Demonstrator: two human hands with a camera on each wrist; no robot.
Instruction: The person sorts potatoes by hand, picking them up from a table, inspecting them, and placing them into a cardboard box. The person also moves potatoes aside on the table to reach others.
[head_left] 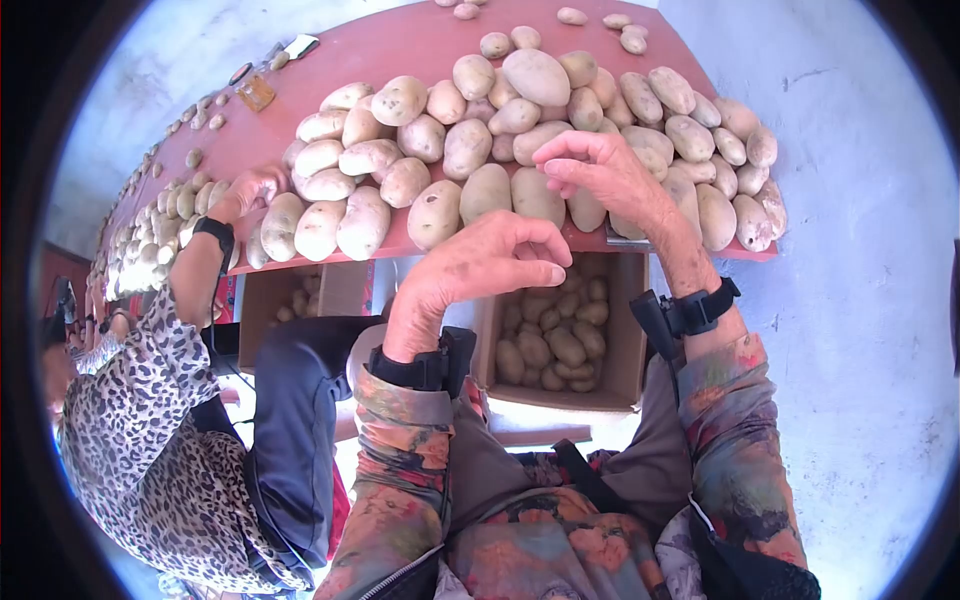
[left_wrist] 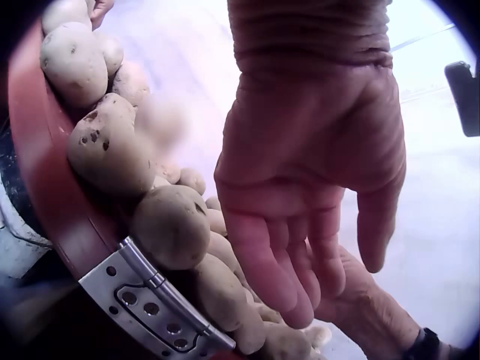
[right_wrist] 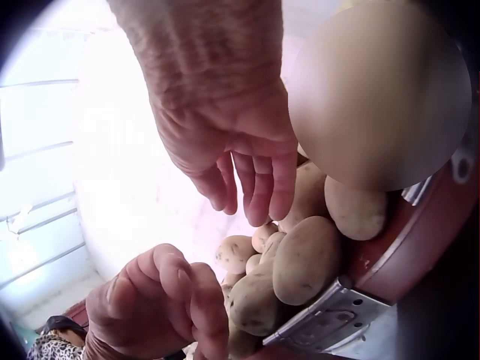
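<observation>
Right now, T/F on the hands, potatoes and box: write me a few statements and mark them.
1. The left hand grips a potato. False: it holds nothing, fingers loosely curled.
2. The right hand hovers over the potatoes, holding none. True.
3. Potatoes lie heaped on a red table. True.
4. The cardboard box below the table edge is empty. False: it holds potatoes.
5. A second person's hand rests on the potatoes at the left. True.

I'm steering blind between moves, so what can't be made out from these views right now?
- Cardboard box: head view, near rim hidden by left hand and right hand.
- Potatoes: right wrist view, one blurred, too close to the lens.
- Second box: head view, mostly hidden under the red table.
</observation>
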